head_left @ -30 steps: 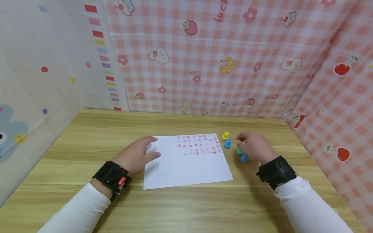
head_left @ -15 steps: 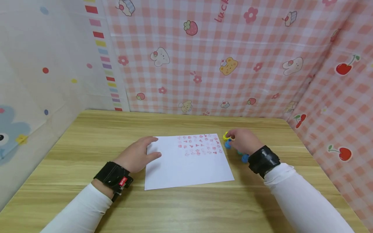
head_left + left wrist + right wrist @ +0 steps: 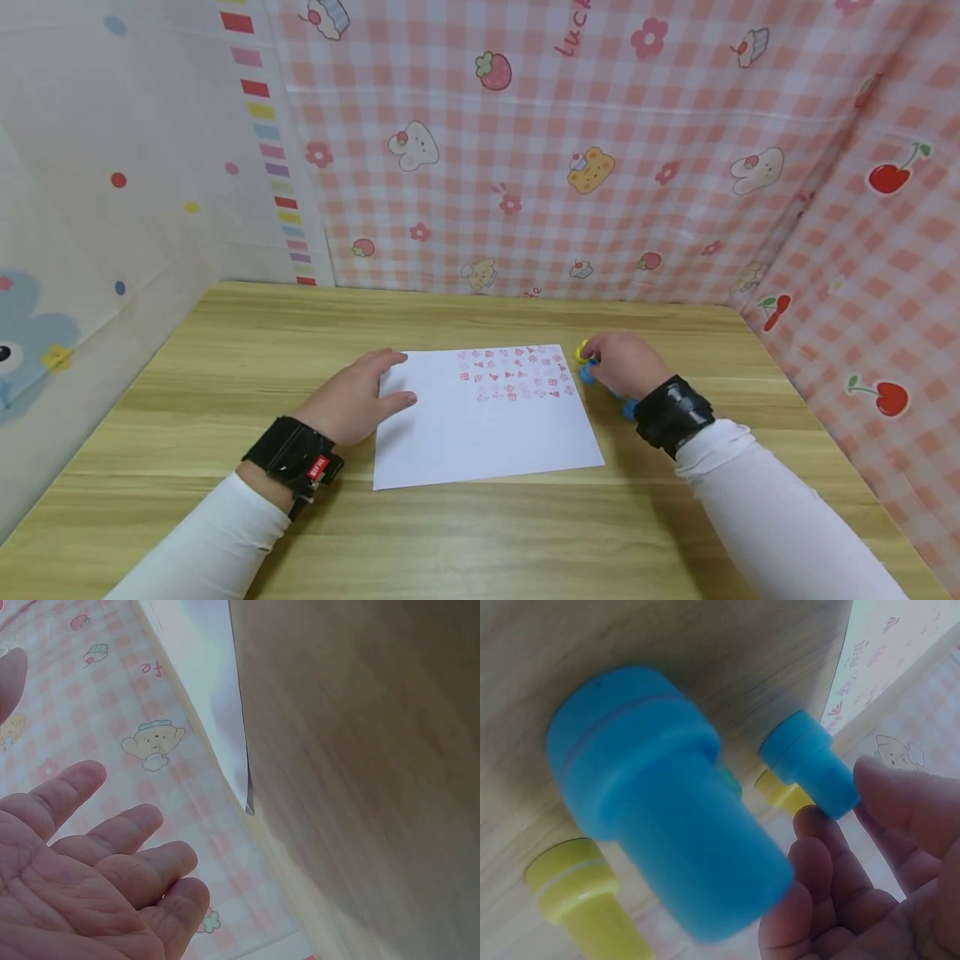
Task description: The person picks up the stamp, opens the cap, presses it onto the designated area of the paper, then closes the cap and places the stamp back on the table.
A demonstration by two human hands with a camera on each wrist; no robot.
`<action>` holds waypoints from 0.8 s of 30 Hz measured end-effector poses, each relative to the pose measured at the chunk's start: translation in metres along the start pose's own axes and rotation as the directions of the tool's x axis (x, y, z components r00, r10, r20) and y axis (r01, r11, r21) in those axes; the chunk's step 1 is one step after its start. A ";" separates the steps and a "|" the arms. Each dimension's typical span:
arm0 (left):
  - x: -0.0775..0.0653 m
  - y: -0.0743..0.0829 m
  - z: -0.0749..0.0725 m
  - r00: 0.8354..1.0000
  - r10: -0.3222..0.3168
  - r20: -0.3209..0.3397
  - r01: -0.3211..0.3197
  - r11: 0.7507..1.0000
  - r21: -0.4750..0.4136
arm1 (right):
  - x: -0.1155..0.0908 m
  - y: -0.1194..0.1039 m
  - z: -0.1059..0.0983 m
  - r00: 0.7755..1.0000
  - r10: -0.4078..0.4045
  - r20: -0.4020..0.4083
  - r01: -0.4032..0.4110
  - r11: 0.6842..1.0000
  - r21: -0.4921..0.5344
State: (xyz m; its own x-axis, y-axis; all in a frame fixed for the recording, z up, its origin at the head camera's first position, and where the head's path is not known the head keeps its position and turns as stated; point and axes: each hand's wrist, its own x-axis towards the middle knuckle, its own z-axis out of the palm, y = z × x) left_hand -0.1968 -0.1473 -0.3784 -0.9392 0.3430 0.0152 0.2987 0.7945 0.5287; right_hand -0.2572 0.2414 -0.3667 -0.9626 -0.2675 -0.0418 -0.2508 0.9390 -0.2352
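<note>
While right hand point(image 3: 628, 364) partly hides blue stamp point(image 3: 799, 748), pinch unclear; left hand point(image 3: 349, 406) spread loosely.

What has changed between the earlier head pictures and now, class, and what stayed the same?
The right hand moved leftward and away from the person, from the nearer green stamp to the farther blue stamp. Its fingers are at that handle; whether they grip it is unclear. The left hand stayed at the left edge of the paper, which stayed put.
</note>
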 end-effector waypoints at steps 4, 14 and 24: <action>-0.001 0.000 0.000 1.000 0.001 0.000 -0.001 1.000 -0.001 | 0.002 0.000 0.003 1.000 0.002 -0.005 -0.002 1.000 0.001; -0.001 0.001 0.000 1.000 0.006 -0.009 -0.006 1.000 -0.005 | -0.001 -0.013 0.000 0.997 0.048 -0.060 -0.045 0.998 0.045; 0.002 0.008 0.006 0.998 0.022 -0.064 -0.025 0.998 -0.051 | -0.008 -0.053 -0.003 0.990 0.076 -0.117 -0.037 0.951 0.306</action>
State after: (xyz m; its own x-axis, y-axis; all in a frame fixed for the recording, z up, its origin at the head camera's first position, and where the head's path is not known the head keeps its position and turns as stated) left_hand -0.1956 -0.1373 -0.3789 -0.9413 0.3277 0.0811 0.3133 0.7589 0.5708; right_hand -0.2369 0.1946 -0.3509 -0.9842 -0.1686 0.0543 -0.1721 0.8373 -0.5190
